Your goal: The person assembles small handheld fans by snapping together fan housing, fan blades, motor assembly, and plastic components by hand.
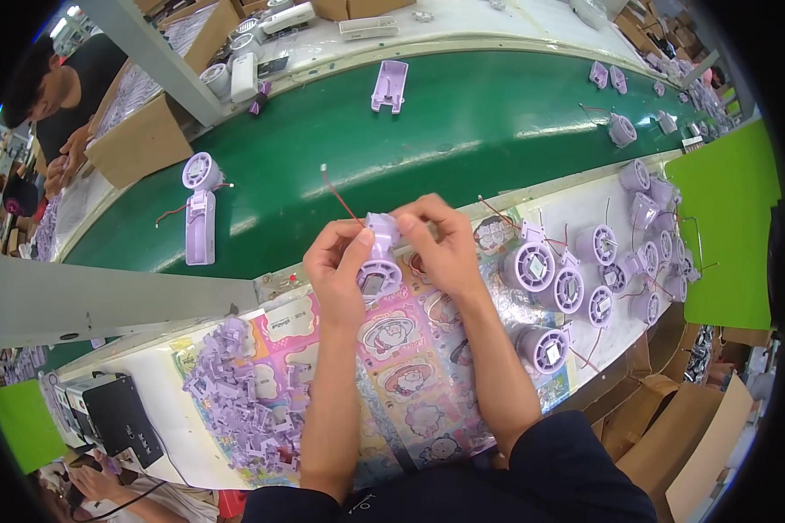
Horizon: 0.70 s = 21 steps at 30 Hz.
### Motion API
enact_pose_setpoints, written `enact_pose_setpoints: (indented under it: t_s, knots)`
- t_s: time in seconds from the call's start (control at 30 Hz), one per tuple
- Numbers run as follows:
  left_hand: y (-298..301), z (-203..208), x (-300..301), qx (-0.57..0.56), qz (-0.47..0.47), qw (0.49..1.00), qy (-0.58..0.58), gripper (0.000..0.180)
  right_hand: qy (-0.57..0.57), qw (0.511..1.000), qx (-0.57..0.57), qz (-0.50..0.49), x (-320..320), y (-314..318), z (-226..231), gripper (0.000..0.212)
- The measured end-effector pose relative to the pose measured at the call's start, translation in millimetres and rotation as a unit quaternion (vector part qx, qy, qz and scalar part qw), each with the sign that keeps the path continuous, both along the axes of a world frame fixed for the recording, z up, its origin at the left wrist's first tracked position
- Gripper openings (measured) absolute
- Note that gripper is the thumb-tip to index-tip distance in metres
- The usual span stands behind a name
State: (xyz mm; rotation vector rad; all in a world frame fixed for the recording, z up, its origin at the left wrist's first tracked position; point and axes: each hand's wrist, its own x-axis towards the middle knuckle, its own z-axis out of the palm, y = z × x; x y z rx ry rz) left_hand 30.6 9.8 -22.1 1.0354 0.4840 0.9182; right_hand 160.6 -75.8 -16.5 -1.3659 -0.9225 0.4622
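The purple fan part (380,277) is being held in the air between the two hands, above the desk (139,388), near its edge along the green belt (279,213). Its long axis is running roughly away from the body: the round ring is lying at the near end, and the narrower neck (382,230) is pointing toward the belt. The left hand (333,266) is keeping its grip on the left side, with the thumb lying along the part, so it is the nearer hand to the ring. The right hand (445,248) is coming to the neck from the right, and its grip is pinching there with thumb and fingers. So both grips are grasping the same part, from opposite sides. A thin red wire (340,193) is standing out from the neck, toward the far left, away from both palms.

The fingers are covering the sides of the neck, and I cannot tell if a small piece is sitting between the right fingertips. The underside of the part is not showing. On the left, the small purple pieces (240,405) are overlapping in a heap, so single shapes are hard to make out; the left forearm is hiding some of its right edge.
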Motion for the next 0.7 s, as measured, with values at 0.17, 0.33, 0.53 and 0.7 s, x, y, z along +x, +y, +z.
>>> enact_pose_setpoints:
  t_s: [0.17,0.33,0.53,0.7]
  knots:
    - [1.6,-1.8,2.8,-0.034,0.113,0.993,-0.010,0.007,-0.296,0.928,-0.113,-0.197,11.7,22.6,-12.1,0.024]
    - [6.7,-2.3,2.7,-0.047,0.153,0.987,0.007,0.010,-0.431,0.858,-0.143,-0.240,40.2,87.7,-16.3,0.052]
    - [3.0,-1.9,4.8,-0.036,0.125,0.991,0.036,0.009,-0.441,0.846,-0.205,-0.220,82.1,127.6,-33.0,0.043]
    - [0.7,1.7,6.1,-0.016,0.146,0.988,0.056,0.010,-0.438,0.865,-0.136,-0.205,66.9,105.3,-19.2,0.011]
